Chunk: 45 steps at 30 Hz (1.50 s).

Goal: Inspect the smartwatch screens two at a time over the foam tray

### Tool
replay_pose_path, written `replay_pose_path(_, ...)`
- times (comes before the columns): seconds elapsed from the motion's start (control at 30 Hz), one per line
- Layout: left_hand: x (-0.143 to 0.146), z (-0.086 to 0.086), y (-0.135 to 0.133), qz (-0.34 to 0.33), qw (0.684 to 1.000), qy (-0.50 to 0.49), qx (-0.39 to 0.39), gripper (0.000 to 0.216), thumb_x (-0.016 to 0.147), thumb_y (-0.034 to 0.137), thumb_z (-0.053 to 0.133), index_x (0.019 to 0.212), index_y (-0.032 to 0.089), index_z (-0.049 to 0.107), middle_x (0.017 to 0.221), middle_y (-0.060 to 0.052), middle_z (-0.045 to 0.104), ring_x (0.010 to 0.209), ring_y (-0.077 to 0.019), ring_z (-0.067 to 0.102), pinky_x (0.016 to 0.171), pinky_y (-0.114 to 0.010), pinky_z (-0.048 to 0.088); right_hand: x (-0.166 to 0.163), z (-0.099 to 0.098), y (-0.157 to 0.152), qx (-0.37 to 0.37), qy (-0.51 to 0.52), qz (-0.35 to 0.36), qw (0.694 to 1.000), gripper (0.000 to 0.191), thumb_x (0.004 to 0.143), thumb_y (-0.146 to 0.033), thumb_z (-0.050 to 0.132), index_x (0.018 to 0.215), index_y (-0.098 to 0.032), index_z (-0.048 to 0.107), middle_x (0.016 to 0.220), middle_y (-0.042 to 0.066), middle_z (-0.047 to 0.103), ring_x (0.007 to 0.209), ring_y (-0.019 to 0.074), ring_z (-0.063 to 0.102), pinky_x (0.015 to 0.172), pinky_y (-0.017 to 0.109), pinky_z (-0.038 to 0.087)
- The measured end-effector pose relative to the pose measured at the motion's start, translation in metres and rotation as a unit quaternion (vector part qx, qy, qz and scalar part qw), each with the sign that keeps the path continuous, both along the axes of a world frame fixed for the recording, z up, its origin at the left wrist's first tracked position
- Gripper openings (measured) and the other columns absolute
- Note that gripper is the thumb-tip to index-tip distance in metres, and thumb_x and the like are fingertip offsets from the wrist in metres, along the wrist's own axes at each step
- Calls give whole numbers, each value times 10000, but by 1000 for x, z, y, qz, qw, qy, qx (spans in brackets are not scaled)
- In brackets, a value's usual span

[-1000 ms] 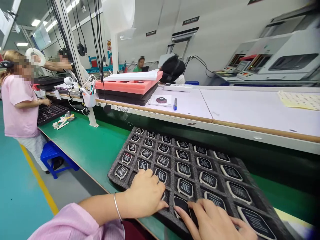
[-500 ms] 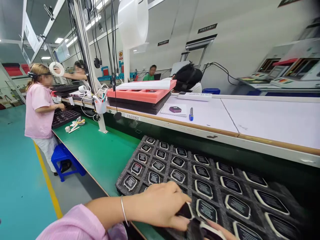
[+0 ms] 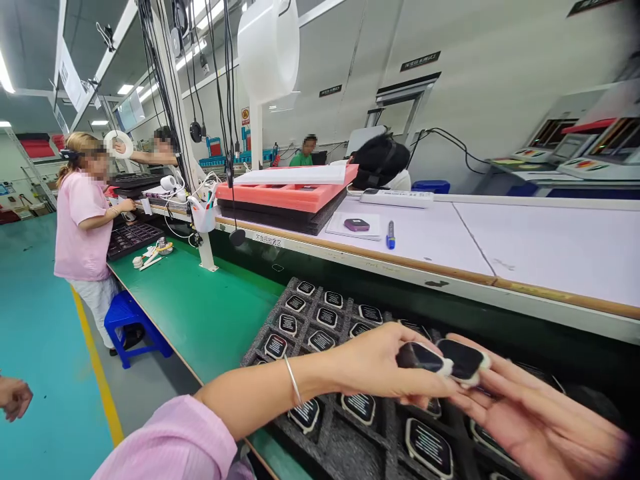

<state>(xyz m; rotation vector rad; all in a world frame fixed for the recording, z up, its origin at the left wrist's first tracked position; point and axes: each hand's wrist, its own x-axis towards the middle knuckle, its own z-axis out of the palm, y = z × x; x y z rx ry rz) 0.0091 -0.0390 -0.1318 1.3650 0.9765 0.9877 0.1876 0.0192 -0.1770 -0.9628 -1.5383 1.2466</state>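
My left hand (image 3: 385, 367) reaches across from the left and pinches a smartwatch case (image 3: 423, 358) with a dark screen and pale frame. Close against it, a second dark-screened watch case (image 3: 463, 360) rests in my right hand (image 3: 530, 413), held at the fingers with the palm turned up. The two cases touch or nearly touch at their edges. Below both hands lies a black foam tray (image 3: 345, 453) whose compartments hold several watch cases (image 3: 429, 447) with lines of white text on their screens. One compartment near the front shows bare foam. My forearms hide part of the tray.
A white shelf (image 3: 550, 233) runs behind the tray, bearing a pink foam tray (image 3: 280, 195), a blue marker (image 3: 391, 235) and a purple device (image 3: 357, 225). A co-worker in pink (image 3: 85, 220) stands far left by a blue stool (image 3: 127, 323). Another person's hand (image 3: 15, 398) shows at the left edge.
Both hands have risen from the tray and moved right and up, each now with a watch case. A bare compartment shows where my left hand was. Another person's hand has appeared at left.
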Motion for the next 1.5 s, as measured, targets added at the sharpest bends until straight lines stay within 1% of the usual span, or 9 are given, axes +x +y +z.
replay_pose_path(0.1,-1,-11,-4,85,996,3,-8,433,622,299,853,930,168,577,693,64,532,594,-72,479,586,-215,409,-11,-3,-2,-174,96,31,980,375,783,-515,724,1131,-379,757,1150,175,715,893,326,719,685,507,565)
replay_pose_path(0.2,-1,-19,-6,170,985,17,0,414,632,202,824,959,169,571,781,49,541,687,-84,477,638,-221,387,-14,-13,-10,-206,98,34,973,428,717,-542,768,1115,-383,755,1036,173,710,772,295,694,697,501,574)
replay_pose_path(0.37,-2,-26,-4,186,983,13,-4,384,677,179,778,1005,171,578,865,11,584,773,-120,531,733,-265,436,-11,-12,-22,-250,105,27,962,539,606,-532,865,1098,-348,741,1047,126,708,725,245,658,709,455,587)
replay_pose_path(0.5,-3,-22,-8,199,977,63,54,327,728,107,680,1029,178,575,972,-23,649,867,-149,591,834,-291,471,-12,4,-34,-222,151,47,962,656,619,-487,893,1210,-326,658,893,46,713,683,195,630,666,392,562)
replay_pose_path(0.67,-9,-20,-6,236,957,129,111,353,744,108,616,1084,179,552,976,-23,630,847,-146,583,798,-271,466,-14,6,-36,-187,179,103,960,541,720,-501,823,1184,-286,646,1062,75,733,679,156,606,668,353,519)
replay_pose_path(0.83,-9,-24,-5,235,953,155,112,369,735,146,600,1098,181,549,876,-2,612,762,-139,564,730,-266,454,-13,4,-36,-206,220,142,943,525,750,-442,805,1217,-288,620,1111,55,721,664,124,603,640,298,482)
replay_pose_path(1.07,-11,-25,-6,246,940,188,143,344,793,318,595,1108,179,572,962,-40,651,866,-184,623,811,-320,480,-17,5,-37,-207,271,185,922,537,722,-400,840,1182,-261,602,1020,23,716,655,114,618,621,260,468)
replay_pose_path(1.2,-13,-26,0,247,940,190,140,387,795,395,613,1116,181,578,901,-21,631,779,-176,604,739,-307,481,-18,3,-32,-199,286,202,915,516,733,-386,842,1174,-258,606,943,-9,684,653,110,634,632,253,492)
replay_pose_path(1.5,-7,-28,-6,234,946,174,140,353,759,285,597,1097,187,573,895,-25,658,835,-189,624,745,-308,476,-15,1,-33,-202,315,209,904,421,790,-327,829,1163,-243,651,891,-18,669,653,96,646,608,218,485)
